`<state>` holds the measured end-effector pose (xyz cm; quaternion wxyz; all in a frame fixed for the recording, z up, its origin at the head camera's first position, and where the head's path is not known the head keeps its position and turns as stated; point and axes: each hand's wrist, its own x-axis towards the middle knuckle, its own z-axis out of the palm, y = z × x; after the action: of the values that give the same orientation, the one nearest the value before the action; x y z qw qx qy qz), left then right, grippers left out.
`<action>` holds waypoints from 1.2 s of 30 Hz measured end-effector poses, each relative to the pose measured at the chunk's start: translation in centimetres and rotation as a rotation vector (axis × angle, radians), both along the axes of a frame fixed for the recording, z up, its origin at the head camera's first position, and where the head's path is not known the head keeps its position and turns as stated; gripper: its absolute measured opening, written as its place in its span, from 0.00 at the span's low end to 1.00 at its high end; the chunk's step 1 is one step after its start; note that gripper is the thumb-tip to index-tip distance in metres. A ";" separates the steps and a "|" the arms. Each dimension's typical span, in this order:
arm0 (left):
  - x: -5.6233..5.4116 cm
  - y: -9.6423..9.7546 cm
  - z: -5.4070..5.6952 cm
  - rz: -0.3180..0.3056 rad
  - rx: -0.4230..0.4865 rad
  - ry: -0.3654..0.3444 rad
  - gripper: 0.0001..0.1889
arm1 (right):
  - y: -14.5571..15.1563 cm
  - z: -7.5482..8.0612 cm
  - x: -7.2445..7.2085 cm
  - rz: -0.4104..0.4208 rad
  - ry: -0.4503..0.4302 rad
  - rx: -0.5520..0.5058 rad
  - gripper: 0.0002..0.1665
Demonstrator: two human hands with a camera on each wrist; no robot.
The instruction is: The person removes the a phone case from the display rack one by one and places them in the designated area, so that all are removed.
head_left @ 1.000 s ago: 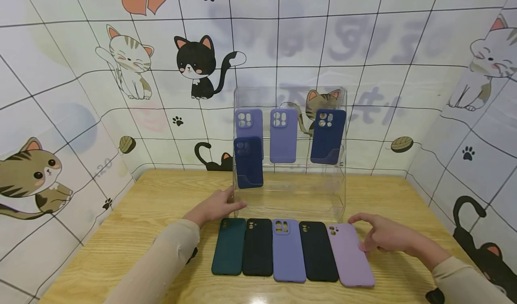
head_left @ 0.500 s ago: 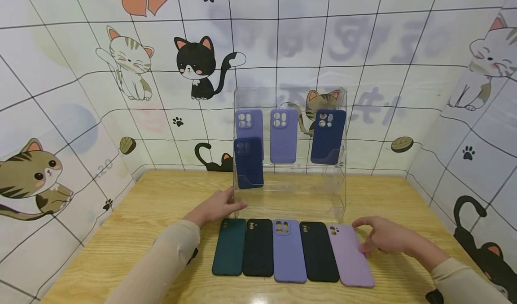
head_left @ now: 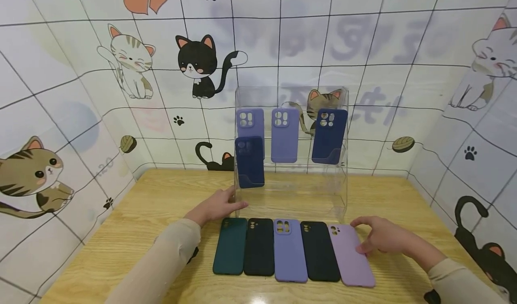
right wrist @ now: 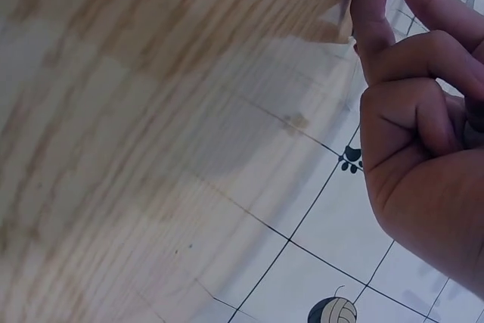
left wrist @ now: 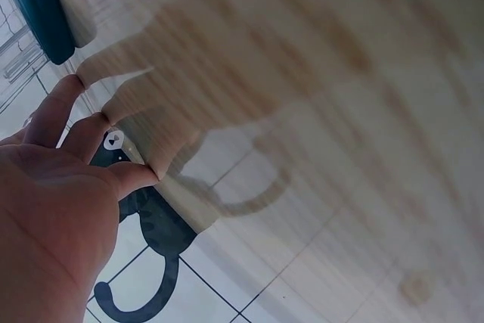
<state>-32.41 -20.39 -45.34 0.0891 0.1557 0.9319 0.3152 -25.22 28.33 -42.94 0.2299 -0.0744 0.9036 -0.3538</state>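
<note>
The lilac phone case [head_left: 352, 255], likely light and bendy, suits an edge pinch; the right hand [head_left: 383, 236] touches it, grip unclear; the left hand [head_left: 216, 206] lies relaxed.

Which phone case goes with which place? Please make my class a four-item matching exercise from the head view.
1. teal phone case
2. pink-lilac phone case
3. periwinkle phone case on the table
4. lower navy phone case

A. between two black phone cases
B. left side of the clear display stand
C. right end of the row, nearest the right hand
D. left end of the row

Pairs: 1-D; 2-C; 3-A; 4-B
</note>
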 end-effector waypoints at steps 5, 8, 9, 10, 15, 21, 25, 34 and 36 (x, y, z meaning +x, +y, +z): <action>-0.1 0.2 0.3 -0.012 0.013 -0.003 0.45 | 0.2 0.0 0.0 0.006 0.027 -0.021 0.49; -0.2 0.3 0.3 -0.024 0.014 0.000 0.45 | 0.4 0.0 0.1 0.024 0.031 -0.037 0.49; -0.2 0.3 0.3 -0.023 0.012 0.004 0.45 | 0.4 0.0 0.1 0.031 0.028 -0.044 0.48; -0.2 0.3 0.3 -0.022 0.010 0.005 0.45 | 0.4 0.0 0.1 0.037 0.026 -0.048 0.47; -0.2 0.3 -0.1 -0.020 0.011 0.011 0.45 | 0.4 0.1 0.1 0.044 0.020 -0.045 0.45; -0.3 0.3 -0.2 -0.020 0.011 0.012 0.45 | 0.6 0.9 -0.2 0.061 0.030 -0.022 0.47; -0.3 0.3 -0.3 -0.018 0.019 0.003 0.45 | 0.8 3.4 -0.9 0.076 0.038 -0.003 0.46; 0.0 0.0 -0.3 0.001 0.025 -0.007 0.46 | -1.6 11.9 -2.8 0.133 0.166 0.064 0.30; 0.0 -0.1 -0.3 0.002 0.024 -0.007 0.46 | -3.0 13.6 -3.2 0.156 0.201 0.097 0.31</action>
<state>-32.44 -20.52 -45.67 0.0901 0.1546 0.9279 0.3269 -28.39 25.35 -29.39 0.1681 -0.1683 0.9296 -0.2814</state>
